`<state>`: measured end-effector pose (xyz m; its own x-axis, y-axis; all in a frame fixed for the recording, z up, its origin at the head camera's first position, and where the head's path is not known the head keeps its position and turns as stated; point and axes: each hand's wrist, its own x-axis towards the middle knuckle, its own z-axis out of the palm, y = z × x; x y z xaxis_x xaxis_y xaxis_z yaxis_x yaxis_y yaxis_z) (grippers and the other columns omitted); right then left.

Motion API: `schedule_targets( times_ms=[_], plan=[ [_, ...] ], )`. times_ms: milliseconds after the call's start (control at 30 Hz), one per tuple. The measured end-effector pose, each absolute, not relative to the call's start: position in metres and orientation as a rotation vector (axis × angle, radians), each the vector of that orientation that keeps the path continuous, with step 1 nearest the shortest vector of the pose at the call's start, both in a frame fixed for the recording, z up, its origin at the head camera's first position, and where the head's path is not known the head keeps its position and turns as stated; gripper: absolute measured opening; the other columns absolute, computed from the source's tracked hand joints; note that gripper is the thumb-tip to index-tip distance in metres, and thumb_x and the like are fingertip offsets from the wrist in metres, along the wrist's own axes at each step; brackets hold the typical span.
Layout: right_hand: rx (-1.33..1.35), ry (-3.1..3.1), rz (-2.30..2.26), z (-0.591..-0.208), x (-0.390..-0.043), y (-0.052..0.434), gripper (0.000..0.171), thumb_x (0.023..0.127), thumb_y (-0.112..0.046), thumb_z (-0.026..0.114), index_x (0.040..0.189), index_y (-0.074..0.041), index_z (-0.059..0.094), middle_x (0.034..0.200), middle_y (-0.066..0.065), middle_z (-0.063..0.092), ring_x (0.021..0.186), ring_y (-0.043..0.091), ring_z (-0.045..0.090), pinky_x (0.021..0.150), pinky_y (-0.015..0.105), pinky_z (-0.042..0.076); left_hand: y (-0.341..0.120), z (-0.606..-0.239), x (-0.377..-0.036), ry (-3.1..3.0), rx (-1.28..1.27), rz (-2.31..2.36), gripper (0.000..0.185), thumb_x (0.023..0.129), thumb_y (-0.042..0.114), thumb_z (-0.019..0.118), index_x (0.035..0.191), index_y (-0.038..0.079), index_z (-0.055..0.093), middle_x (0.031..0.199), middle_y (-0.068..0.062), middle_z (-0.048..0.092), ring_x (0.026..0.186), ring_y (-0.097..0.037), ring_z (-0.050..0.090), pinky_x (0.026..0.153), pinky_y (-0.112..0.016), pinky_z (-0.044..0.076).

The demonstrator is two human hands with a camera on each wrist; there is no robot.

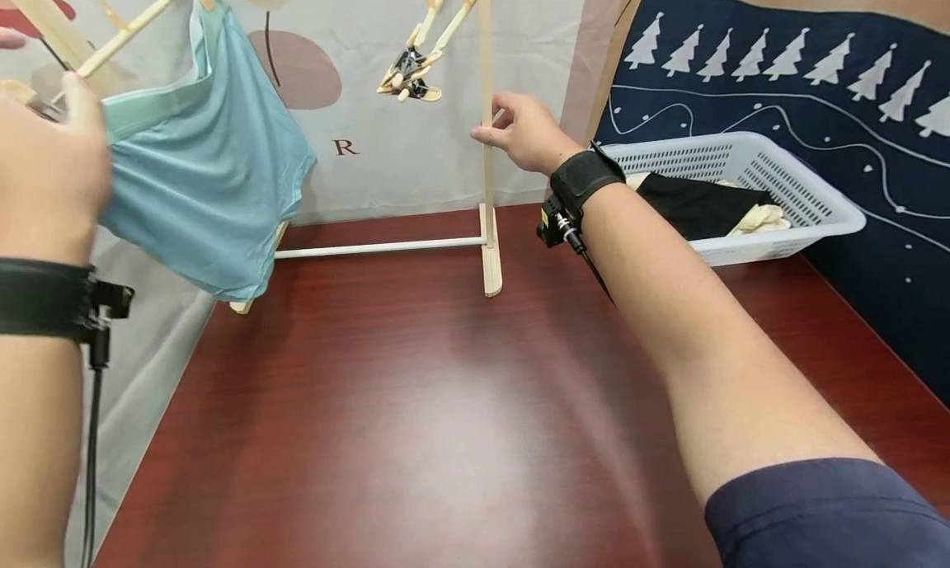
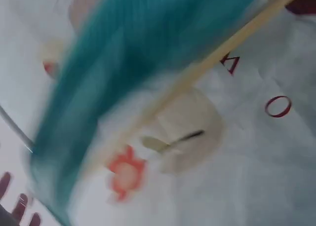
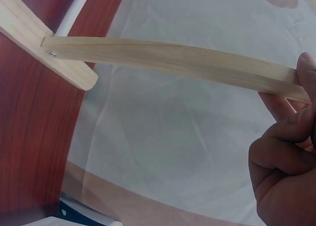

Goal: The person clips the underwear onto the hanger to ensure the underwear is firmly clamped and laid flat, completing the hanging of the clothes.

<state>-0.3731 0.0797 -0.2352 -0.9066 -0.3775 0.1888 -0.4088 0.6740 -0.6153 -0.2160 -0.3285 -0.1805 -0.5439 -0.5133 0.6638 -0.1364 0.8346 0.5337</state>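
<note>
Two hands busy on the wooden drying rack at the far edge of the bench (image 1: 416, 403). Right hand (image 1: 523, 131) has its fingers curled round the rack's right upright post (image 1: 486, 172), thumb on the near side, forearm stretched out forward over the bench; the right wrist view shows the same grip on the post. Left hand (image 1: 44, 172) is raised at the far left corner, close to the camera and blurred, thumb up against the light wooden hanger (image 1: 122, 32) that carries the teal garment (image 1: 208, 180) (whether it pinches the hanger or the cloth, cannot tell). Garment hangs off the rack's left end, above the bench's far left corner.

To do this well, I'd judge: keep the right hand firm on the post so the light rack doesn't tip, and move the hanger slowly so the cloth doesn't slip off. White basket (image 1: 805, 197) with dark and cream clothes sits at the far right edge.
</note>
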Motion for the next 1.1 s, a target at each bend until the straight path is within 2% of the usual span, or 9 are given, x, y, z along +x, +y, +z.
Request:
schedule_targets(
  times_ms=[67, 133, 167, 233, 300, 467, 633, 900, 1100],
  plan=[
    [0.662, -2.835, 1.054, -0.234, -0.372, 0.08, 0.033, 0.098, -0.04, 0.061, 0.105, -0.011, 0.047, 0.115, 0.01, 0.069, 0.1, 0.022, 0.06, 0.078, 0.031, 0.042, -0.3, -0.196, -0.206, -2.012, 0.212, -0.474, 0.034, 0.096, 0.044, 0.046, 0.122, 0.031, 0.064, 0.097, 0.021, 0.051, 0.098, -0.007, 0.051, 0.098, -0.03, 0.028],
    [0.661, -2.836, 1.054, -0.233, -0.372, 0.081, 0.035, 0.098, -0.04, 0.061, 0.109, -0.01, 0.049, 0.115, 0.01, 0.068, 0.102, 0.022, 0.061, 0.08, 0.031, 0.043, -0.266, -0.218, -0.201, -1.945, -0.072, -0.441, 0.029, 0.093, 0.034, 0.051, 0.102, 0.016, 0.072, 0.099, 0.001, 0.064, 0.105, -0.031, 0.056, 0.096, -0.045, 0.031],
    [0.659, -2.838, 1.055, -0.233, -0.372, 0.081, 0.035, 0.098, -0.04, 0.061, 0.111, -0.01, 0.05, 0.115, 0.01, 0.068, 0.103, 0.023, 0.061, 0.081, 0.031, 0.044, -0.249, -0.232, -0.2, -1.925, -0.193, -0.421, 0.03, 0.092, 0.032, 0.052, 0.094, 0.01, 0.073, 0.092, -0.009, 0.067, 0.101, -0.041, 0.057, 0.092, -0.051, 0.031],
    [0.659, -2.831, 1.059, -0.233, -0.373, 0.082, 0.035, 0.098, -0.04, 0.061, 0.113, -0.01, 0.052, 0.114, 0.009, 0.067, 0.103, 0.023, 0.061, 0.082, 0.031, 0.046, -0.211, -0.26, -0.197, -1.966, -0.383, -0.451, 0.029, 0.091, 0.027, 0.053, 0.087, 0.004, 0.071, 0.086, -0.019, 0.068, 0.088, -0.042, 0.059, 0.084, -0.053, 0.032],
    [0.661, -2.821, 1.063, -0.234, -0.374, 0.081, 0.036, 0.098, -0.04, 0.061, 0.114, -0.009, 0.052, 0.114, 0.009, 0.067, 0.103, 0.022, 0.062, 0.083, 0.031, 0.046, -0.177, -0.288, -0.198, -2.059, -0.51, -0.485, 0.023, 0.091, 0.023, 0.056, 0.084, 0.008, 0.072, 0.081, -0.013, 0.069, 0.08, -0.036, 0.06, 0.078, -0.053, 0.034],
    [0.67, -2.819, 1.044, -0.238, -0.374, 0.08, 0.036, 0.097, -0.04, 0.062, 0.113, -0.009, 0.052, 0.116, 0.01, 0.069, 0.103, 0.022, 0.063, 0.081, 0.031, 0.046, -0.106, -0.345, -0.197, -2.361, -0.625, -0.584, 0.01, 0.09, 0.022, 0.065, 0.09, 0.016, 0.072, 0.089, -0.001, 0.071, 0.083, -0.021, 0.066, 0.081, -0.045, 0.042],
    [0.658, -2.807, 1.047, -0.238, -0.372, 0.077, 0.036, 0.097, -0.043, 0.062, 0.112, -0.011, 0.052, 0.115, 0.009, 0.067, 0.1, 0.02, 0.06, 0.079, 0.03, 0.047, -0.071, -0.381, -0.194, -2.641, -0.667, -0.667, 0.008, 0.092, 0.022, 0.065, 0.093, 0.02, 0.072, 0.092, 0.005, 0.07, 0.082, -0.013, 0.066, 0.078, -0.039, 0.044],
    [0.696, -2.832, 1.191, -0.239, -0.375, 0.079, 0.043, 0.096, -0.048, 0.061, 0.122, -0.015, 0.054, 0.12, 0.008, 0.065, 0.074, 0.026, 0.062, 0.065, 0.031, 0.051, -0.074, -0.389, -0.189, -2.748, -0.6, -0.695, 0.006, 0.091, 0.021, 0.067, 0.086, 0.024, 0.07, 0.084, 0.006, 0.067, 0.076, -0.01, 0.064, 0.076, -0.036, 0.046],
    [0.536, -2.903, 0.918, -0.252, -0.39, 0.149, 0.04, 0.1, -0.035, 0.047, 0.13, -0.011, 0.058, 0.122, 0.015, 0.065, 0.097, 0.032, 0.062, 0.082, 0.043, 0.05, -0.073, -0.377, -0.178, -2.715, -0.658, -0.692, 0.007, 0.09, 0.021, 0.067, 0.084, 0.024, 0.068, 0.081, 0.01, 0.063, 0.071, -0.01, 0.059, 0.07, -0.031, 0.045]
  ],
)
